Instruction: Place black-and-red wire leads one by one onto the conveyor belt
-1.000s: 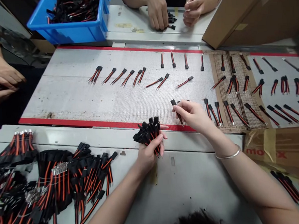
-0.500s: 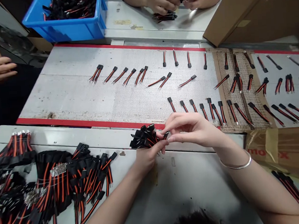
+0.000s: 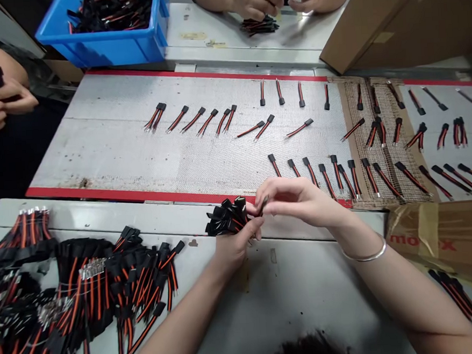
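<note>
My left hand (image 3: pixel 240 242) is closed round a bunch of short cable leads (image 3: pixel 227 216), with shiny black ends pointing left and up and red-orange wires between them. Close against it, my right hand (image 3: pixel 296 201) pinches the dark end of one cable lead (image 3: pixel 264 204) between thumb and fingers. Part of that lead is hidden by the fingers. Both hands are over the near edge of the bench, just before the belt. A silver bangle (image 3: pixel 366 257) is on my right wrist.
A pale mesh belt (image 3: pixel 111 126) with red edges carries rows of leads. Piled leads (image 3: pixel 138 275) cover the bench at left. A blue bin (image 3: pixel 114 48) of leads stands behind, cardboard boxes (image 3: pixel 394 15) at right. Co-workers' hands (image 3: pixel 264 0) work across the belt and at far left.
The belt's leads have shifted slightly right. My right hand has moved a little left, turning the pinched lead's end upward. At far left, a co-worker's hands now show a dark bundle.
</note>
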Available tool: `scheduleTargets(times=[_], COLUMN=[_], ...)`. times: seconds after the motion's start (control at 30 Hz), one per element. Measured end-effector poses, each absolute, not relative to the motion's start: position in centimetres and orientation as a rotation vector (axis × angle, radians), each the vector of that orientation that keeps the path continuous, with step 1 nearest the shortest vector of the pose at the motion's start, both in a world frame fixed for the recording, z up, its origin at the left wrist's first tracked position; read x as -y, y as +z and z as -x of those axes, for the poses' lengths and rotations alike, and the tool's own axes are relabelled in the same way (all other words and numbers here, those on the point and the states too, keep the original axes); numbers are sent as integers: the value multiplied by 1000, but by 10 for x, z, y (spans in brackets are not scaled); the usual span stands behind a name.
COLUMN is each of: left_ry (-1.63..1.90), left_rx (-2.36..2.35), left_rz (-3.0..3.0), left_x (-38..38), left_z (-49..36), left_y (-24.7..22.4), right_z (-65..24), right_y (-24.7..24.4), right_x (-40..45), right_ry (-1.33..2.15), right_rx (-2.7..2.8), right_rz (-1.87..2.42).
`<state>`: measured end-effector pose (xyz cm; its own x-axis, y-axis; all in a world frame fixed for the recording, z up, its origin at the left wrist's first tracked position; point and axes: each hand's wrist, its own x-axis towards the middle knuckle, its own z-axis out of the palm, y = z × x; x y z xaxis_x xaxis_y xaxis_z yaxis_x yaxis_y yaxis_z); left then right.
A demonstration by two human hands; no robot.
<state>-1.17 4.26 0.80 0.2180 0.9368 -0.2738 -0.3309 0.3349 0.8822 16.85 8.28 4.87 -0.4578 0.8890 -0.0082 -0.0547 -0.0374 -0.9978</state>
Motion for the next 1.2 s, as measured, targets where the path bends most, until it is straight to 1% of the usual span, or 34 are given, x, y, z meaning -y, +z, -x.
scheduleTargets(times=[0.07,0.13,0.23,0.3,0.37,0.47,0.53,0.73,1.2], left_ry=[1031,1045,1040,1034,1026,1019,1031,1062,1022], left_rx=[-934,-867,-800,-821,-860,-876,-880,-858,-857], left_rz=[-755,-669,-545,-529,-568,-644,-665,-632,-659], left_x=[-43,-44,-45,-45,-44,-42,-41,-40,-41], left_z=[11,10,9,9,8,8,8,7,9], left_y=[8,9,12,14,14,13,11,7,9], right_z=[-167,-168,-171,-173,-174,-172,-169,-162,-159], right_y=[42,33,22,20,23,36,45,55,55], right_x=[-88,-94,-101,-101,-99,-91,-85,-75,-73], right_ry=[1586,1435,1144,1072,1169,1463,1551,1503,1454], right_rx=[1262,1146,1180,1196,1217,1293,1327,1362,1412], right_rz=[1025,1210,1495,1547,1464,1229,1087,894,852])
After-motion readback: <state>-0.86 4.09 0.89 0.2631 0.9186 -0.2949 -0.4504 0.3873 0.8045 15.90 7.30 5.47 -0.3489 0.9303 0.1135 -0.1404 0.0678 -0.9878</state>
